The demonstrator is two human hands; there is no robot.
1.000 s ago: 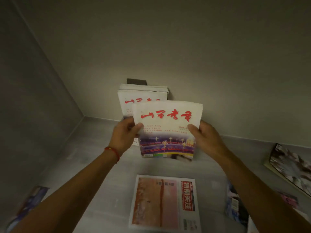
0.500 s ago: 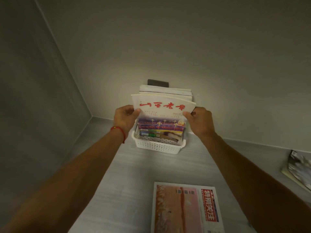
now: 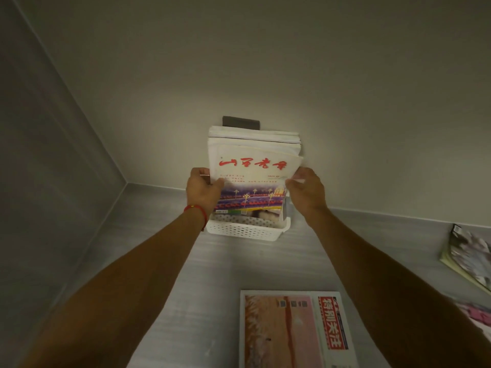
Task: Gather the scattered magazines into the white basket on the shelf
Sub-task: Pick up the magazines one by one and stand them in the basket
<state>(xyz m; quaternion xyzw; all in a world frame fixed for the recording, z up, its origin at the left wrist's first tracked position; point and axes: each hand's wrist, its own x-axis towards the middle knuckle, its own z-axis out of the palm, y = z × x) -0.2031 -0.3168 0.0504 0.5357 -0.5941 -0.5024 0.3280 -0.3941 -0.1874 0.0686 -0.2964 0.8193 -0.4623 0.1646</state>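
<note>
A white perforated basket (image 3: 243,231) stands against the back wall of the shelf, with several magazines upright in it. A white magazine with red lettering (image 3: 255,179) sits at the front of that stack, its lower edge down inside the basket. My left hand (image 3: 203,191) grips its left edge and my right hand (image 3: 305,188) grips its right edge. A red cord circles my left wrist. Another magazine with a pinkish cover (image 3: 295,330) lies flat on the shelf near me.
The shelf surface (image 3: 159,261) is grey, closed in by a wall on the left and one behind. Two more magazines lie at the right edge, one propped (image 3: 467,256) and one pink (image 3: 478,314). A dark plate (image 3: 240,121) is fixed to the back wall above the basket.
Both hands have carried the red-lettered magazine from mid-air forward and down into the basket, against the stack standing there. The view has shifted so the basket shows below it.
</note>
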